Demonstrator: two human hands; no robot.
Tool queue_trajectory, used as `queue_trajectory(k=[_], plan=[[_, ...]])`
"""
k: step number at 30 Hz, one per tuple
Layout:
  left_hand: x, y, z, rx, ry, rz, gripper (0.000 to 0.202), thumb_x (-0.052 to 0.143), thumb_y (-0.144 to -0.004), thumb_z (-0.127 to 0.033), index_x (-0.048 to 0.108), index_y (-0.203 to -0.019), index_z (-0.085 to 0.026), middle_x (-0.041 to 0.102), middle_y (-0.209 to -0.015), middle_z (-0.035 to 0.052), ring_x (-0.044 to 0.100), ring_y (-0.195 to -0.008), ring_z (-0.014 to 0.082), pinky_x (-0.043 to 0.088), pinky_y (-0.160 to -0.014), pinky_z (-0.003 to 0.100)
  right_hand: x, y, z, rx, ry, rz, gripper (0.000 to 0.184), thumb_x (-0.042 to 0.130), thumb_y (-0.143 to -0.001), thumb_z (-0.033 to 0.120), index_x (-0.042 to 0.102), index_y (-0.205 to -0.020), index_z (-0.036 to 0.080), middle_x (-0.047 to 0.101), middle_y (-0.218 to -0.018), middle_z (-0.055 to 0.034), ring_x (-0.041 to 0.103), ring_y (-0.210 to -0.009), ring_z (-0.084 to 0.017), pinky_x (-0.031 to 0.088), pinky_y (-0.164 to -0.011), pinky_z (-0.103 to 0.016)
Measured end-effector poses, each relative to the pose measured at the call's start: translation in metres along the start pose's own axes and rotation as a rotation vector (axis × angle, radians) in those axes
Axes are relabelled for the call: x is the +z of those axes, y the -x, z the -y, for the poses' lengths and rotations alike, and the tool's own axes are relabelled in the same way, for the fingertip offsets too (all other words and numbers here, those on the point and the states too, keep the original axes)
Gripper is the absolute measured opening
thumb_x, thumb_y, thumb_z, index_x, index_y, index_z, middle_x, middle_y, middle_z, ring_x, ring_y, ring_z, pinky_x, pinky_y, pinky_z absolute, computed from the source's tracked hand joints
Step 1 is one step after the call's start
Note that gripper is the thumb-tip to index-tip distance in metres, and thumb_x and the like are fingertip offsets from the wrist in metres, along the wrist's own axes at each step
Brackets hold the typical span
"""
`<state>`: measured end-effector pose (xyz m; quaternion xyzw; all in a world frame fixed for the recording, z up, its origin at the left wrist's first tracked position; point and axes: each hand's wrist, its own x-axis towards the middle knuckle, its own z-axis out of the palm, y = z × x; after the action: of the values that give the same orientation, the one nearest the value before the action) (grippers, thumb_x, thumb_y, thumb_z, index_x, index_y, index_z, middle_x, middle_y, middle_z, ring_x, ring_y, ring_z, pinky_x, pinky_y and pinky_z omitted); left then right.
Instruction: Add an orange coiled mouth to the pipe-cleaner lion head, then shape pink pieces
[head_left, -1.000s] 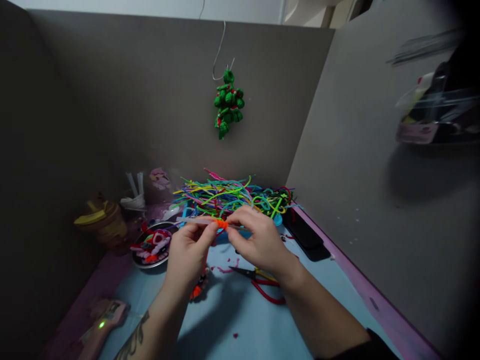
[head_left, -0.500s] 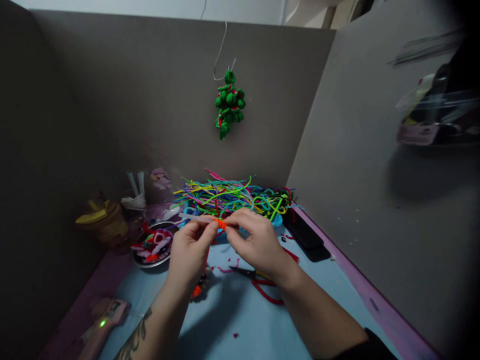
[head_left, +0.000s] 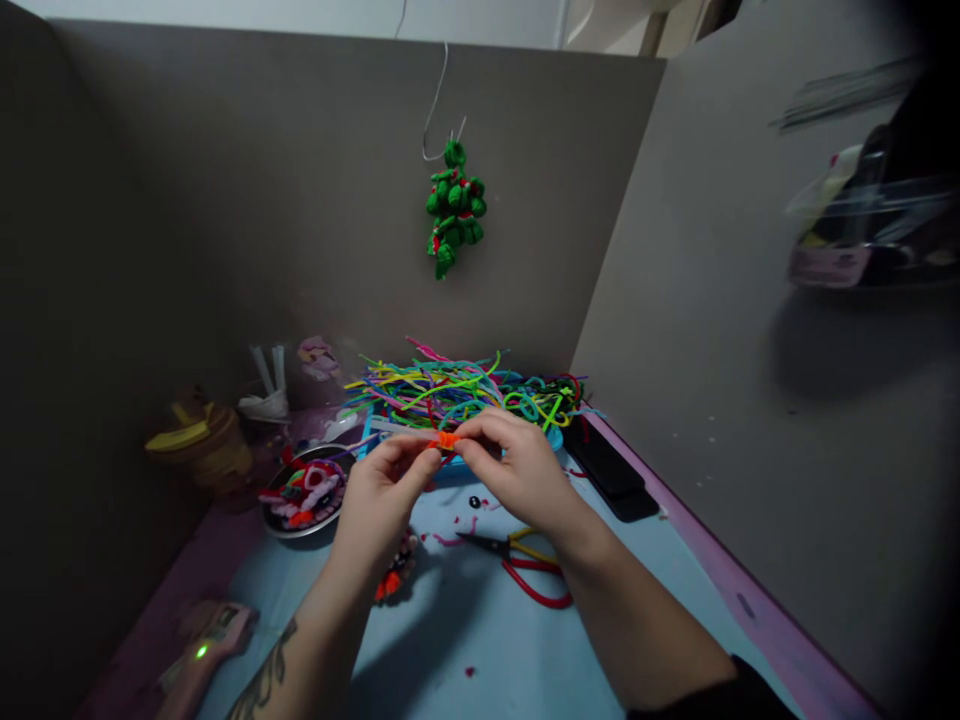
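Observation:
In front of the pile of pipe cleaners, both hands meet at a short orange coil (head_left: 448,440) that looks like wound pipe cleaner. My left hand (head_left: 382,490) is closed, pinching the coil's left end together with a pale, translucent stick (head_left: 390,429) that points left. My right hand (head_left: 517,470) pinches the coil's right end between thumb and fingers. Below them on the blue mat lie open scissors (head_left: 508,547) with red and yellow handles. A small fuzzy piece with orange and white parts (head_left: 394,575) is partly hidden behind my left forearm.
Behind the hands, a blue box overflows with colourful pipe cleaners (head_left: 450,390). At left are a metal bowl (head_left: 300,538) of fuzzy pieces, a brown cup (head_left: 206,445) and a pink glue gun (head_left: 217,645) with a green light. A black phone (head_left: 611,475) lies right. Green fuzzy decoration (head_left: 456,210) hangs above.
The orange coil now looks level and stretched a little wider between my fingers. The pale stick has tipped flatter. My right hand has shifted slightly, uncovering the scissors' handles and a small black bead.

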<state>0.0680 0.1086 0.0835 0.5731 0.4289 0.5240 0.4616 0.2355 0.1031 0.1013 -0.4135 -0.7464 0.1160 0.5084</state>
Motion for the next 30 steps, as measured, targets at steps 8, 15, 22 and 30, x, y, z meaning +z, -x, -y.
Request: queue_trajectory(k=[8, 15, 22, 30], plan=[[0.002, 0.001, -0.007, -0.026, 0.012, -0.014, 0.03, 0.076, -0.071, -0.041, 0.077, -0.085, -0.015, 0.073, -0.076, 0.0065, 0.058, -0.06, 0.014, 0.046, -0.053, 0.023, 0.0, 0.0, -0.004, -0.041, 0.065, -0.067, 0.01, 0.058, -0.088, 0.012, 0.064, -0.082, 0.018, 0.064, -0.079, -0.0018, 0.06, -0.076, -0.015, 0.047, -0.07, -0.026], [0.002, 0.002, -0.006, -0.048, 0.025, -0.031, 0.031, 0.077, -0.071, -0.041, 0.078, -0.087, -0.015, 0.071, -0.071, 0.0051, 0.056, -0.059, 0.0135, 0.045, -0.051, 0.022, 0.007, 0.004, -0.005, -0.099, 0.187, -0.137, 0.008, 0.057, -0.089, 0.014, 0.063, -0.086, 0.019, 0.066, -0.082, -0.0034, 0.061, -0.079, -0.017, 0.047, -0.073, -0.029], [0.001, 0.003, -0.003, -0.05, 0.071, -0.051, 0.027, 0.078, -0.071, -0.041, 0.078, -0.082, -0.016, 0.072, -0.073, 0.0049, 0.056, -0.058, 0.0127, 0.044, -0.051, 0.022, 0.013, 0.006, -0.004, -0.129, 0.225, -0.192, 0.01, 0.058, -0.087, 0.011, 0.062, -0.083, 0.02, 0.065, -0.081, -0.0035, 0.061, -0.079, -0.018, 0.048, -0.071, -0.03], [0.0, 0.002, -0.003, -0.046, 0.083, -0.038, 0.028, 0.077, -0.072, -0.042, 0.077, -0.082, -0.016, 0.071, -0.072, 0.0048, 0.057, -0.06, 0.0128, 0.043, -0.052, 0.022, 0.018, 0.01, -0.001, -0.262, 0.422, -0.281, 0.014, 0.056, -0.09, 0.013, 0.065, -0.081, 0.019, 0.065, -0.078, -0.0044, 0.059, -0.076, -0.019, 0.043, -0.072, -0.033]])
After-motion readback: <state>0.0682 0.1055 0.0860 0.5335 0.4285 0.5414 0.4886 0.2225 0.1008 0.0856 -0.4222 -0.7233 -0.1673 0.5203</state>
